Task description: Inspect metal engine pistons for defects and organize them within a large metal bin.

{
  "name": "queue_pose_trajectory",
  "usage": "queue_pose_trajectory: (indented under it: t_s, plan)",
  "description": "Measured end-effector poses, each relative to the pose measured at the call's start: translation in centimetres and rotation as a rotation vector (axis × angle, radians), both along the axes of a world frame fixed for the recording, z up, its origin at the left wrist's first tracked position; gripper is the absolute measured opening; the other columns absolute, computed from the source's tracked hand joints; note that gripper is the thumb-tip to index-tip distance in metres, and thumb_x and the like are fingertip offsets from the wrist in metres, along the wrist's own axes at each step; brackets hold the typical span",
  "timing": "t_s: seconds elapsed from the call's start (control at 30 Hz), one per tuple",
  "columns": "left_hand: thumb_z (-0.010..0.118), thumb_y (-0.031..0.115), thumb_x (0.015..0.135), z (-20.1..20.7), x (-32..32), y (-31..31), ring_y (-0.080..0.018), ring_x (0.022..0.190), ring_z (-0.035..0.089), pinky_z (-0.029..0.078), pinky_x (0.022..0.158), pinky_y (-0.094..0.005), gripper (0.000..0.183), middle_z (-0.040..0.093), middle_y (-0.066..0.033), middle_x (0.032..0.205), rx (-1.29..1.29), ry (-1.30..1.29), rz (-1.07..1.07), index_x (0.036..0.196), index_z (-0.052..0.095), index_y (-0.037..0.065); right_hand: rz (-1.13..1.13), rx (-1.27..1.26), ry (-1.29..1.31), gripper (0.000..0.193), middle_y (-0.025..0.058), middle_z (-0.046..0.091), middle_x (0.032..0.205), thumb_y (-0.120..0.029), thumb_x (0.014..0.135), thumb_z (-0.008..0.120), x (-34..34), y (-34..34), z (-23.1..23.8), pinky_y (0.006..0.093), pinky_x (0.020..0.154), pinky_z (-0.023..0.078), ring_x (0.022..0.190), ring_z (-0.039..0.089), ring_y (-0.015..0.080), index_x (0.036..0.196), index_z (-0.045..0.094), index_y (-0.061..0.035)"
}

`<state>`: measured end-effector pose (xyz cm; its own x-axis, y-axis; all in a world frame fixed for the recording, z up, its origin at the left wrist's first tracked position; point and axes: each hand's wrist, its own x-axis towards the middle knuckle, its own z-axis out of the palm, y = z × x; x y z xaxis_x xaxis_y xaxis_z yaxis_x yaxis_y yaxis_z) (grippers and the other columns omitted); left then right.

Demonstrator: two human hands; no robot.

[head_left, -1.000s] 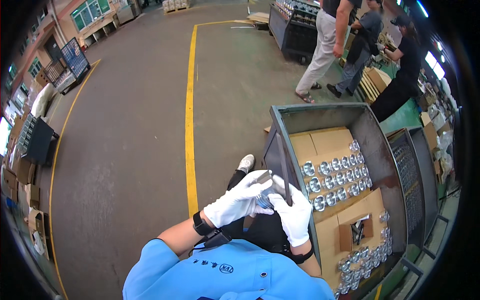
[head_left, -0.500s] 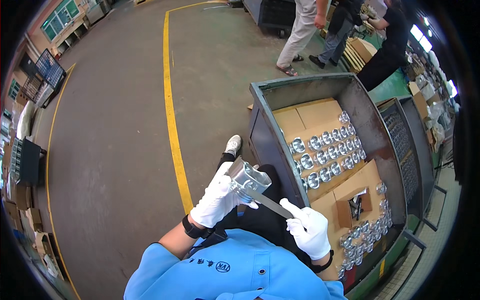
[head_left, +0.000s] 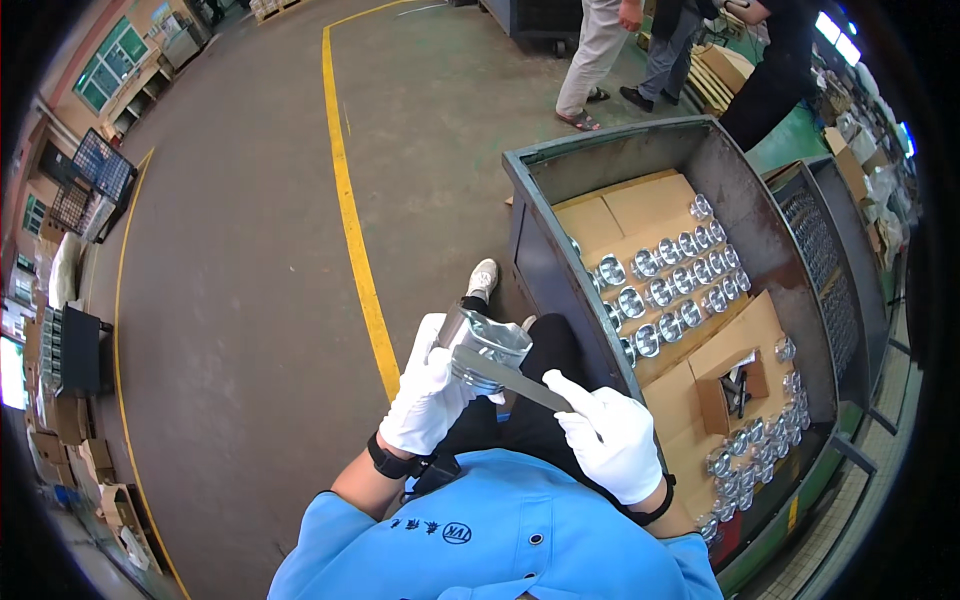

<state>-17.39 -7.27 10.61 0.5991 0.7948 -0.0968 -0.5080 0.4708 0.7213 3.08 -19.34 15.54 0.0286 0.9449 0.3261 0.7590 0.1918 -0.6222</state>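
My left hand (head_left: 422, 395), in a white glove, is closed around a shiny metal piston (head_left: 498, 338), held tilted in front of my body. In my right hand (head_left: 615, 445), also gloved in white, is the end of a flat grey metal file (head_left: 530, 386). The file's far end lies against the piston's grooved side. My right index finger stretches along the top of the file. Beside me on the right, a deep metal bin (head_left: 540, 235) holds several rows of similar pistons (head_left: 690, 272) on cardboard sheets (head_left: 628, 205).
A small cardboard box (head_left: 712, 405) with dark tools sits inside the bin. More bins (head_left: 858, 265) stand beyond it. Several people (head_left: 597, 65) stand at the far right. A yellow floor line (head_left: 352, 225) runs ahead, and a dark cart (head_left: 82, 350) with pistons is at far left.
Both hands have shifted slightly left in the picture with the piston and file. The file's far end has moved left across the piston's side. The surroundings shift slightly with my view.
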Motion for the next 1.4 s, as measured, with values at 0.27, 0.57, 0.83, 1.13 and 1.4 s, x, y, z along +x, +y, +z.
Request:
queue_pose_trajectory:
  t_s: [0.27,0.57,0.83,1.13,1.4]
  plan:
    - [0.069,0.053,0.092,0.9,-0.2,-0.2,-0.0351,0.1,0.068,0.058,0.073,-0.0404,0.06,0.058,-0.023,0.135,-0.016,0.018,-0.087,0.128,0.045,0.011,0.015,0.044,-0.052,0.045,0.004,0.049,0.065,-0.011,0.083,0.076,-0.4,0.3,0.2,0.0338,0.048,0.043,0.051,0.05,0.0193,0.127,0.071,-0.0075]
    - [0.055,0.064,0.097,1.2,-0.4,0.1,-0.0322,0.091,0.07,0.058,0.068,-0.0343,0.073,0.061,-0.0222,0.13,-0.156,-0.074,-0.205,0.139,0.047,0.004,-0.008,0.068,-0.111,0.046,0.0035,0.049,0.067,-0.01,0.082,0.076,-0.7,-0.1,-0.3,0.0328,0.048,0.044,0.051,0.049,0.0186,0.127,0.07,-0.0062]
    - [0.06,0.06,0.095,1.2,-0.6,0.3,-0.0338,0.092,0.07,0.057,0.065,-0.0347,0.071,0.062,-0.0237,0.129,-0.151,-0.057,-0.158,0.144,0.041,0.012,-0.021,0.082,-0.123,0.047,0.0035,0.05,0.067,-0.011,0.082,0.077,-0.8,0.2,-0.2,0.0325,0.048,0.043,0.051,0.049,0.0182,0.128,0.07,-0.0053]
    - [0.062,0.058,0.095,1.7,-0.7,0.4,-0.0349,0.102,0.069,0.058,0.066,-0.0356,0.071,0.06,-0.0234,0.133,-0.161,-0.073,-0.101,0.146,0.038,0.015,-0.016,0.071,-0.121,0.047,0.0031,0.05,0.066,-0.014,0.083,0.077,-1.0,0.2,0.0,0.0315,0.046,0.042,0.05,0.049,0.0168,0.129,0.07,-0.0073]
    - [0.061,0.059,0.095,1.7,-0.4,0.2,-0.0329,0.098,0.069,0.058,0.065,-0.0354,0.072,0.061,-0.0207,0.133,-0.216,-0.085,-0.057,0.147,0.04,0.015,-0.02,0.094,-0.102,0.048,0.0025,0.05,0.066,-0.015,0.083,0.078,-0.9,0.2,0.0,0.0315,0.046,0.042,0.049,0.049,0.0167,0.13,0.069,-0.007]
